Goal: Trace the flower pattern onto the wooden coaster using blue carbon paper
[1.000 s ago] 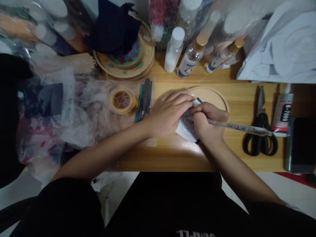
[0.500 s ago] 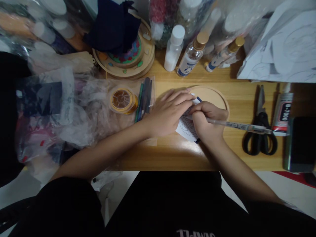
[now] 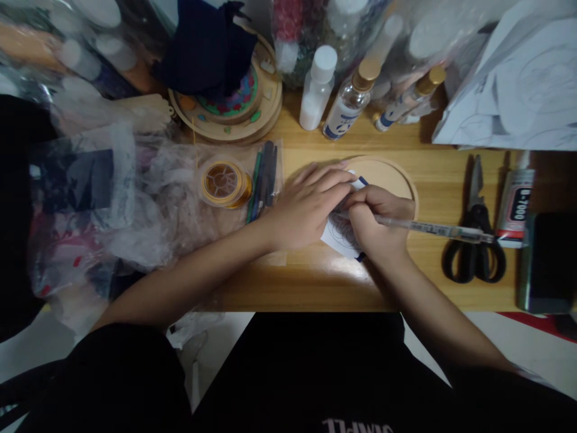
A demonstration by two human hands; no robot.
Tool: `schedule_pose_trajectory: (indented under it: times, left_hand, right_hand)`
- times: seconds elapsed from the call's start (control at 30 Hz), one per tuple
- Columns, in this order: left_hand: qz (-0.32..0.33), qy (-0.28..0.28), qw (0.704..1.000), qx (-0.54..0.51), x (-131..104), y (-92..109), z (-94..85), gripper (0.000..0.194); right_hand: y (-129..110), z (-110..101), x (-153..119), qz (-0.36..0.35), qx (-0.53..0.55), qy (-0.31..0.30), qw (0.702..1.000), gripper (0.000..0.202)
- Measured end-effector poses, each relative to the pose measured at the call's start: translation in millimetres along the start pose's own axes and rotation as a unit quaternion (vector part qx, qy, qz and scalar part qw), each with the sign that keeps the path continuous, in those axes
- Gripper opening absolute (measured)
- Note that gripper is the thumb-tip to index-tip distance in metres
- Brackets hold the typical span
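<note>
My right hand [image 3: 381, 225] grips a clear-barrelled pen [image 3: 439, 230], its back end pointing right and its tip hidden by the fingers. Under both hands lies a white paper [image 3: 341, 236] with a line drawing of round, petal-like shapes. Dark blue edges of another sheet show beneath the paper. Flat across the paper's left side, my left hand [image 3: 309, 207] has its fingers stretched out and holds nothing. Paper and hands partly cover a round wooden board [image 3: 387, 174] with a raised rim.
Black-handled scissors [image 3: 475, 240], a B-7000 glue tube [image 3: 516, 204] and a dark phone-like object [image 3: 549, 264] lie on the right. Left are a spool of yellow thread [image 3: 225, 183], several pens [image 3: 264, 180] and plastic bags [image 3: 148, 210]. Bottles [image 3: 347, 102] stand at the back.
My right hand and the pen have shifted very slightly left. The left hand and the paper look unmoved.
</note>
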State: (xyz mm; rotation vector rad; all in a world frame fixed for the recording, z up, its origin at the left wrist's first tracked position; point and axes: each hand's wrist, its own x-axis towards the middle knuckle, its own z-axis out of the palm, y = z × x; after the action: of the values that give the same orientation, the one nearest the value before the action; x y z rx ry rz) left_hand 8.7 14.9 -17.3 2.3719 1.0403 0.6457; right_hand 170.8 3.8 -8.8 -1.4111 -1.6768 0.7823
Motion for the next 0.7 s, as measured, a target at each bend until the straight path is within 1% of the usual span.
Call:
schedule_pose_trajectory:
  times: [0.4, 0.7]
  left_hand:
    - [0.005, 0.005, 1.0, 0.007, 0.1, 0.5, 0.4, 0.041]
    - [0.004, 0.004, 1.0, -0.001, -0.3, -0.4, 0.5, 0.045]
  right_hand:
    - [0.2, 0.7, -0.4, -0.002, 0.005, -0.007, 1.0, 0.018]
    - [0.3, 0.8, -0.7, -0.008, 0.015, -0.012, 1.0, 0.018]
